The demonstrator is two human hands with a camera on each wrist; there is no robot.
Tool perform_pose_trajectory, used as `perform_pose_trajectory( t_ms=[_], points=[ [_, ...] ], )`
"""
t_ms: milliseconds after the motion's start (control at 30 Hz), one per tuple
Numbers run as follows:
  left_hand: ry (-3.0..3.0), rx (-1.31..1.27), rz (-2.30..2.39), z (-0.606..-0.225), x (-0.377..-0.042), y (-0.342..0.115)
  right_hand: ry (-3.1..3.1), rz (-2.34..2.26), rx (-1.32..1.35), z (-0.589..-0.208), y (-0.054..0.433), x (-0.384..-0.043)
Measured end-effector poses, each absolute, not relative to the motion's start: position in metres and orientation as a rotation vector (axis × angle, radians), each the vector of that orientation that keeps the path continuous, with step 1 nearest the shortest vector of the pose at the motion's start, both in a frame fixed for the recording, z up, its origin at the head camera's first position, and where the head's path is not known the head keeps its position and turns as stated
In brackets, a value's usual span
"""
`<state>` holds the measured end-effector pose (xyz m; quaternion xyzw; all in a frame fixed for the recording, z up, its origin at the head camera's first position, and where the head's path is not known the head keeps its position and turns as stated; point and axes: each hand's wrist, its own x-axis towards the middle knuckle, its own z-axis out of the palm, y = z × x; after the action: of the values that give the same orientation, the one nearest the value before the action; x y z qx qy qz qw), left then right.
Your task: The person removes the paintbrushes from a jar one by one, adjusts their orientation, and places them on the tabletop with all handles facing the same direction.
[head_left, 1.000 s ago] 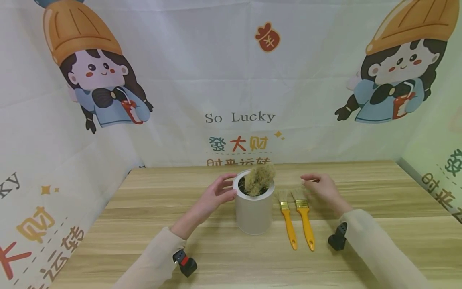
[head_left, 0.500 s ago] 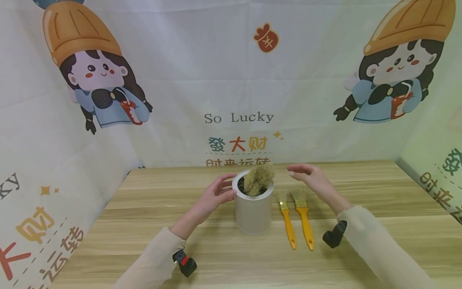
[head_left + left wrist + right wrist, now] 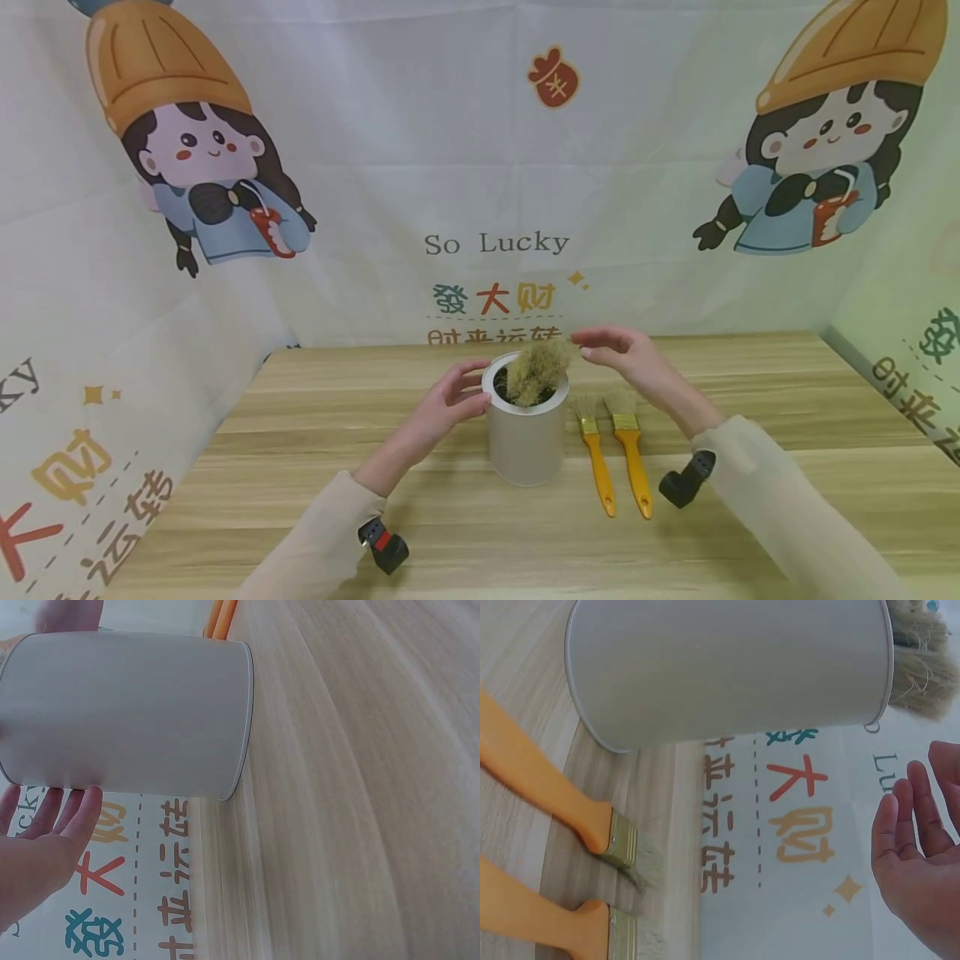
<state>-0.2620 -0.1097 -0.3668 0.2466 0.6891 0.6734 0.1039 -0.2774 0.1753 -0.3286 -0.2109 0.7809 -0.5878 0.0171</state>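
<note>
A light grey cylindrical container [image 3: 527, 446] with a white rim stands upright on the table. A tan bristly tuft, like brush bristles [image 3: 538, 372], sticks up from its dark opening, leaning right; the right wrist view shows the bristles [image 3: 922, 667] too. My left hand [image 3: 442, 408] holds the container's left side, thumb in front and fingers behind near the rim. In the left wrist view its fingers [image 3: 84, 817] touch the wall. My right hand [image 3: 630, 358] is raised just right of the tuft, fingers loosely bent, nothing in it. A small gap shows between its fingertips and the bristles.
Two paintbrushes with yellow-orange handles lie side by side right of the container, the narrower brush [image 3: 597, 467] nearer it and the wider brush [image 3: 633, 467] beyond. A printed cloth [image 3: 360, 292] hangs behind the wooden table [image 3: 315, 400].
My right hand has moved left and slightly up, from beyond the paintbrushes to beside the bristly tuft. The left hand, container and paintbrushes have stayed in place.
</note>
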Motion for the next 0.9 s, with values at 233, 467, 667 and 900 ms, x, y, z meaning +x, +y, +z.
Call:
perform_pose_trajectory(
  t_ms=[233, 467, 667, 900],
  points=[
    [2.026, 0.734, 1.986, -0.368, -0.263, -0.11, 2.358, -1.835, -0.764, -0.324, 0.165, -0.276],
    [2.035, 0.728, 1.987, -0.366, -0.261, -0.11, 2.316, -1.8, -0.844, -0.322, 0.161, -0.277],
    [2.036, 0.715, 1.986, -0.365, -0.26, -0.109, 2.316, -1.771, -0.879, -0.323, 0.159, -0.279],
    [2.044, 0.699, 1.981, -0.365, -0.26, -0.109, 2.256, -1.743, -0.903, -0.324, 0.157, -0.28]
  ],
)
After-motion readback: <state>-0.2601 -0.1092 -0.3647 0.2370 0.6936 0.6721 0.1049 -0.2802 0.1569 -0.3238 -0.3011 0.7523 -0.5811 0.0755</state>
